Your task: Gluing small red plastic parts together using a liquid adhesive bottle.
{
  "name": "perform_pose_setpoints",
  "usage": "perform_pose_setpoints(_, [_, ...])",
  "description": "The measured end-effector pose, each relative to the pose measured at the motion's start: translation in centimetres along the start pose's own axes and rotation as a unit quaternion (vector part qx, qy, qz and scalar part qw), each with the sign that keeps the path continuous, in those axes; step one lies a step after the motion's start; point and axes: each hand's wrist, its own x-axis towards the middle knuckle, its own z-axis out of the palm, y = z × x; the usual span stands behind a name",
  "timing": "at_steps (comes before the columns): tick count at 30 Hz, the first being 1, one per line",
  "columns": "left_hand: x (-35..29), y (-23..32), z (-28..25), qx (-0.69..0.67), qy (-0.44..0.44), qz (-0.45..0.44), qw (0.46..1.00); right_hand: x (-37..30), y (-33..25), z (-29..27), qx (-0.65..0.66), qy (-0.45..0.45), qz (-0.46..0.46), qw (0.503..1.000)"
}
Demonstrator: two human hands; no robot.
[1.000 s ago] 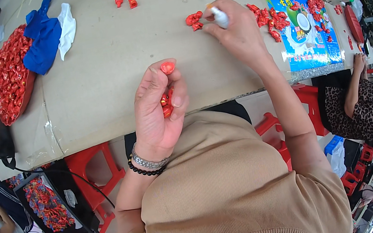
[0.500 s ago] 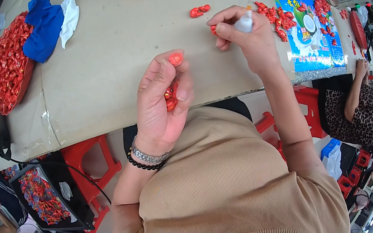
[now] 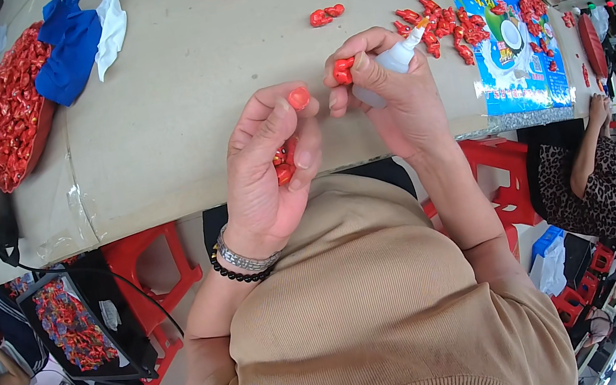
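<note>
Across comes your right grip [image 3: 402, 111], closer to your left grip [image 3: 263, 159] than half a second ago, and the small red piece [image 3: 343, 71] it carries now shows more fully! You've got that piece pinched at thumb and fingertips, with the white bottle [image 3: 398, 56] lodged behind it in the same grip, orange tip angled up and away to the right. Your left grip pinches a rounded red part [image 3: 299, 97] at its fingertips (more red pieces [image 3: 285, 172] sit tucked under those curled fingers). Piece and part are near each other but apart, with two red bits [image 3: 319, 18] lying farther out on the surface [image 3: 167, 94].
</note>
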Motion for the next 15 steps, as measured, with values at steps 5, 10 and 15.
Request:
perform_pose_setpoints(5, [-0.1, -0.1, 0.0, 0.005, -0.001, 0.002, 1.000, -0.2, -0.1, 0.6, 0.031, 0.028, 0.031, 0.999])
perform_pose_setpoints(10, [0.1, -0.1, -0.2, 0.009, -0.042, 0.008, 0.999, -0.3, 0.1, 0.9, 0.007, 0.041, 0.040, 0.998])
perform_pose_setpoints(15, [0.0, 0.0, 0.1, 0.000, -0.035, 0.008, 0.999, -0.7, 0.6, 1.3, -0.094, 0.046, -0.028, 0.994])
